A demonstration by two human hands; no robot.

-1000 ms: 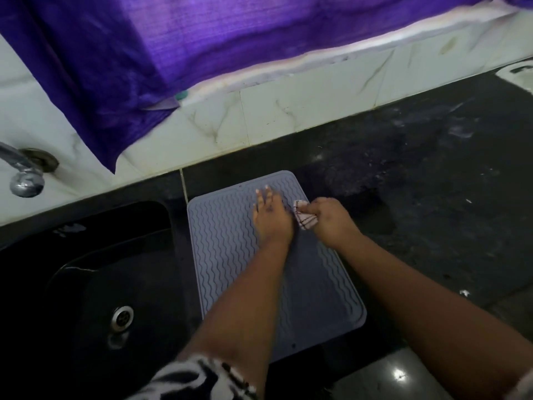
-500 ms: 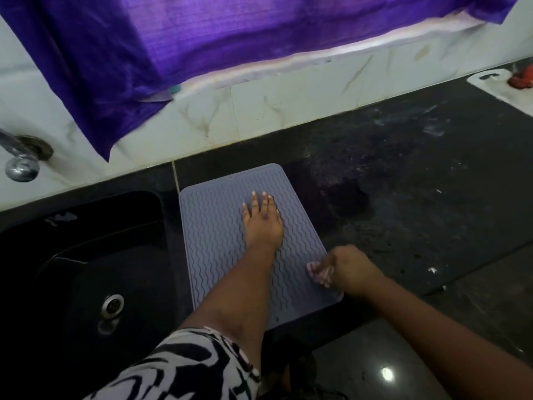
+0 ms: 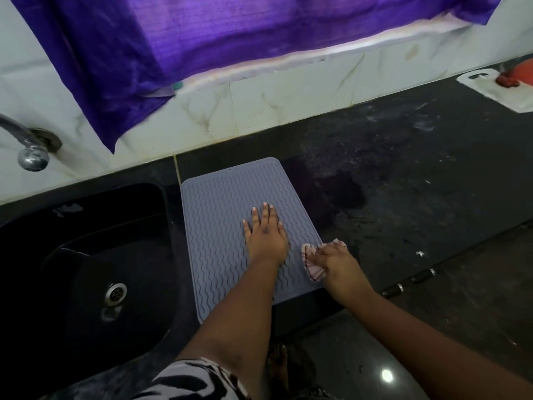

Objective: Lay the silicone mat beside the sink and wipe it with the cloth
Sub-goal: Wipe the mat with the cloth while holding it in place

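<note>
A grey silicone mat [image 3: 219, 226] with wavy ridges lies flat on the black counter, just right of the dark sink [image 3: 86, 272]. My left hand [image 3: 265, 235] rests flat on the mat's middle, fingers spread, holding nothing. My right hand [image 3: 337, 264] is closed on a small white cloth with dark stripes [image 3: 313, 264] and presses it on the mat's right edge, near the front corner. My left forearm hides part of the mat's near end.
A chrome tap [image 3: 30, 148] sticks out of the marble wall above the sink. A purple curtain [image 3: 202, 47] hangs over the backsplash. A white cutting board [image 3: 490, 88] with a red object lies at the far right. The black counter [image 3: 418, 183] looks smudged and wet.
My right hand carried the cloth down the mat's right side from near the far end to the front corner, then slightly back up. My left hand stayed flat on the mat.
</note>
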